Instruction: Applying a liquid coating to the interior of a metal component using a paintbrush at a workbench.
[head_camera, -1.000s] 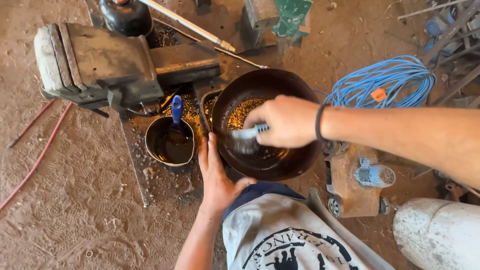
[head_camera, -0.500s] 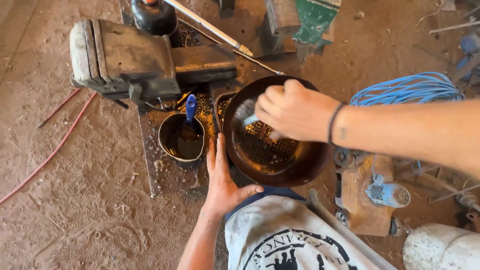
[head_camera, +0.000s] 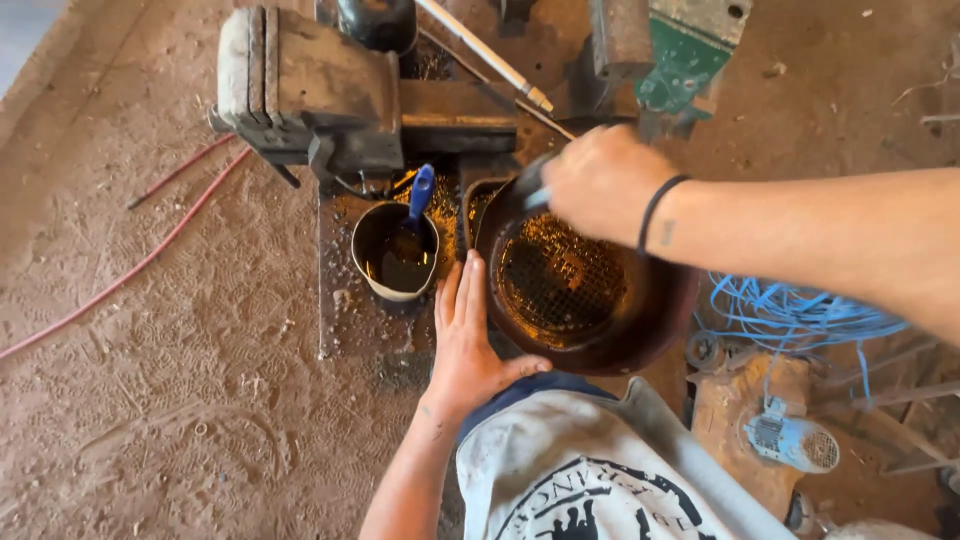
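While left hand (head_camera: 468, 340) braces, right hand (head_camera: 598, 182) reaches

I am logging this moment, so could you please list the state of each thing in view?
Left hand: open, flat against the round cover's rim.
Right hand: closed on a brush handle.
Round cover: rusty, wet, grille showing.
Pot: holds dark liquid.
Blue brush: standing in the pot.

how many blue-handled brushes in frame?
2. One brush stands in the small pot of dark liquid beside the round dark cover; the other is in the right hand over that cover, mostly hidden by the grip.
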